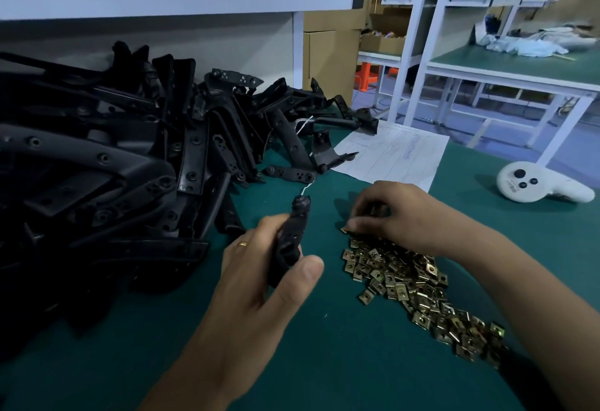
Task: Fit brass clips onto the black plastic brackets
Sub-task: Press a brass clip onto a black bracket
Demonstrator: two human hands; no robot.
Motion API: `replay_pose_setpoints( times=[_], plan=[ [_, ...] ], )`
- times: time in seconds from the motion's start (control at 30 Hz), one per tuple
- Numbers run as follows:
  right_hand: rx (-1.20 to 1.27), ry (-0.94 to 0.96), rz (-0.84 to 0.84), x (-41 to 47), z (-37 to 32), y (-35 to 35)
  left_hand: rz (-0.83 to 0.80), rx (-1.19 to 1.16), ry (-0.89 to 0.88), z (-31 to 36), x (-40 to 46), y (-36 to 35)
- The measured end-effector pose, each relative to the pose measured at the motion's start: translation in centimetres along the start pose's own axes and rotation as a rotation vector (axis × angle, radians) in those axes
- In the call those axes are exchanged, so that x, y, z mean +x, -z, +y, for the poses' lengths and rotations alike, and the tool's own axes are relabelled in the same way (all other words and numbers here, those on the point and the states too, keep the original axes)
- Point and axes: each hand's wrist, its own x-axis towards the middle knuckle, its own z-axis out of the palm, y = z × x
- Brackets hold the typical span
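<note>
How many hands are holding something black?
1. The left hand grips a black bracket. The right hand reaches into the brass clips instead, pinching one at its fingertips.

Green-topped table (324, 362), white shelving frames (422, 53), stacked cardboard boxes (331, 60), orange stool (367, 76), dim light

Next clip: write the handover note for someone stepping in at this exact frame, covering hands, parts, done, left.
Left hand grips one black bracket, upright over the green mat.
Right hand pinches a brass clip at the far end of the clip pile.
Bracket heap lies to the left.
Done: nothing visibly fitted on the held bracket.
Left: fit this clip, then work through the heap.
</note>
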Motion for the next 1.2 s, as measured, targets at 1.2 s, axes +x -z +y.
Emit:
replay_pose_setpoints(
  times=[1.2],
  plan=[
    [1.069,0.227,0.006,-0.7,-3.5,-1.1,0.204,0.748,-0.201,-1.0,1.7,0.1]
  ],
)
